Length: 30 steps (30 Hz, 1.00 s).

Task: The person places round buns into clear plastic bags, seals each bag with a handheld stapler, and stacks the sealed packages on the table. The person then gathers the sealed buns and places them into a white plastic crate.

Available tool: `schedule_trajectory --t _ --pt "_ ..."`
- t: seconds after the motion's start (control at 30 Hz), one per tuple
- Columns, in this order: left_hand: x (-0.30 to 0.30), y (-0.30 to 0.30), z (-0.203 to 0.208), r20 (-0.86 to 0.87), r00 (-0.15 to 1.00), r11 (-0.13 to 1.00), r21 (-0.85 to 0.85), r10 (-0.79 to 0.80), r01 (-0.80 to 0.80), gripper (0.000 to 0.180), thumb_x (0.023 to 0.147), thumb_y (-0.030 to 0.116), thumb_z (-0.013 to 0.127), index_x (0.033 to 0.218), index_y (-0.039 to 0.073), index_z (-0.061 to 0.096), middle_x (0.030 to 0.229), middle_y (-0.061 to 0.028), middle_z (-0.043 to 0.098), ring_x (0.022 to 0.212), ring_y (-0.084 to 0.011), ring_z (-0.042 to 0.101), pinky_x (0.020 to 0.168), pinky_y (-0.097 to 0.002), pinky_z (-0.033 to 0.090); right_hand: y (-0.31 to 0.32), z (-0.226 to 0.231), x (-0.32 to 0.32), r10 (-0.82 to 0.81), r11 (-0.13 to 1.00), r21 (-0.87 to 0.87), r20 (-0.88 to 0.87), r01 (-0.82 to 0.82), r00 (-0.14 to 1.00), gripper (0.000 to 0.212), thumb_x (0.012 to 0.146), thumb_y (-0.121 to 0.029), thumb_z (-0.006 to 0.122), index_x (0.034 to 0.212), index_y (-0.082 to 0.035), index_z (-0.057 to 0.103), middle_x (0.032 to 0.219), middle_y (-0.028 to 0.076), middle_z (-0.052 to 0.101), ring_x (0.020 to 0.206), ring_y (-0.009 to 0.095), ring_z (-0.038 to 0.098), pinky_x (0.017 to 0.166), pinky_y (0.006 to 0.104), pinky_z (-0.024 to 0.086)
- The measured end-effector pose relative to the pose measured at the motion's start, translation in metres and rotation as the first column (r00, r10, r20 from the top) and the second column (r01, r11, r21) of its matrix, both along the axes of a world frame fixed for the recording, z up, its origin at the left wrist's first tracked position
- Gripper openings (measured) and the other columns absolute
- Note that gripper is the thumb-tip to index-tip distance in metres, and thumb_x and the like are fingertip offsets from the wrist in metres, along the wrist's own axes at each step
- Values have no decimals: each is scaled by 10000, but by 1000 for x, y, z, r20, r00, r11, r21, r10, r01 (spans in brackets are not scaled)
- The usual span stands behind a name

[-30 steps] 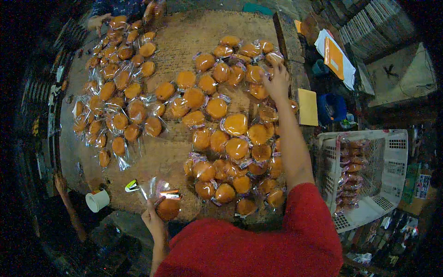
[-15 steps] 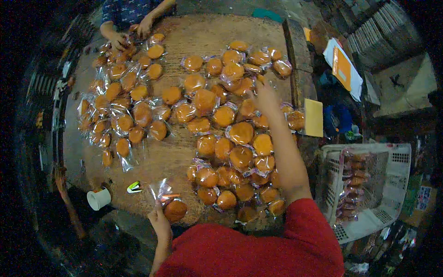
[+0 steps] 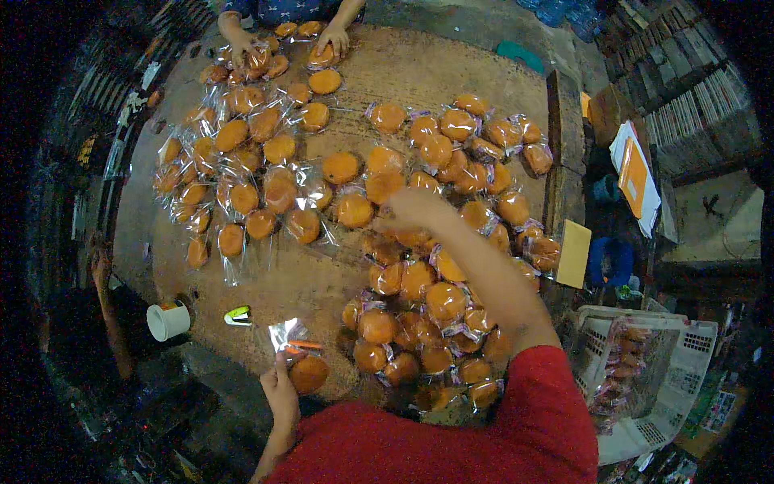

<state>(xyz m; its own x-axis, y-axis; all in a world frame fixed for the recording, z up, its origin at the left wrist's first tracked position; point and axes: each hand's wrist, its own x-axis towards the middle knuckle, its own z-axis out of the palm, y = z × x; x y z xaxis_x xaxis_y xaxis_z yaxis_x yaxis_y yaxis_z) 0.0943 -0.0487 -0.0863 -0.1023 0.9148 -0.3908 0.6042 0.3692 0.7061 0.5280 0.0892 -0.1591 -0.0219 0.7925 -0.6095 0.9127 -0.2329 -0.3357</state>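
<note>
Only the head view to go on here, so one pass through it.

Left hand [image 3: 282, 387] is down at the near edge of the counter [image 3: 451, 73], fingers pinched on the open end of a clear bag [image 3: 297, 355] with a round orange pastry [image 3: 309, 373] sitting in the bottom of it. The bag's long axis runs roughly from the pastry end near the red sleeve up and away to the crinkled mouth, which points toward the middle of the counter.

Right hand [image 3: 415, 211] is stretched way out over the big pile of bagged pastries [image 3: 427, 306], fingers curled down among them. It's blurry, so I can't tell if it's actually closed on one or just touching.

My read: it looks like the gathering part, one bag held, the other hand fishing for another. Next move probably needs a clean pick from an overlapping heap without dragging neighbours.

Also there: a white cup [image 3: 168, 321] and a small green-and-white gadget [image 3: 238, 316] near the left hand, a white basket [image 3: 645, 379] of bagged pastries off to the right, and another person's hands [image 3: 332, 39] working at the far side.
</note>
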Motion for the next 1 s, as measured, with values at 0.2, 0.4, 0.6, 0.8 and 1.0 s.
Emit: schedule_trajectory --t 0.2,0.4,0.6,0.8,1.0 --pt "-11 0 -5 31 998 997 55 -50 49 539 1066 361 533 716 -42 604 678 6 517 657 -79 430 581 -306 362 99 -27 102 -282 864 493 310 100 908 769 856 -684 618 1472 -242 491 1603 147 354 1475 408 307 1145 674 264" --pt "-11 8 -27 -161 986 983 185 41 -10 553 1052 397 565 690 -20 525 711 -22 492 672 -130 446 688 -325 445 39 -80 181 -295 942 284 442 180 847 793 871 -628 646 1548 -329 363 1657 68 258 1528 423 163 1137 780 106" --pt "-3 11 -29 79 997 995 -99 5 3 493 1072 344 517 1039 -95 740 676 1 522 648 -97 433 614 -307 420 -21 -70 169 -495 788 585 414 193 764 643 920 -558 613 1484 -281 474 1595 78 354 1493 430 252 1140 761 141" --pt "-8 14 -39 -18 993 993 -15 119 -119 511 1079 332 502 869 -89 703 706 0 533 667 -83 454 585 -295 388 -81 -65 136 -211 876 467 598 -122 773 543 941 -529 592 1380 -210 598 1520 115 463 1474 383 315 1136 749 171" --pt "-14 7 -27 202 979 999 -30 29 -23 506 1068 335 535 798 -77 646 709 23 540 659 -74 430 586 -286 393 30 -67 170 -470 793 495 128 354 873 565 925 -434 643 1360 -80 573 1490 166 474 1343 402 443 1157 623 287"
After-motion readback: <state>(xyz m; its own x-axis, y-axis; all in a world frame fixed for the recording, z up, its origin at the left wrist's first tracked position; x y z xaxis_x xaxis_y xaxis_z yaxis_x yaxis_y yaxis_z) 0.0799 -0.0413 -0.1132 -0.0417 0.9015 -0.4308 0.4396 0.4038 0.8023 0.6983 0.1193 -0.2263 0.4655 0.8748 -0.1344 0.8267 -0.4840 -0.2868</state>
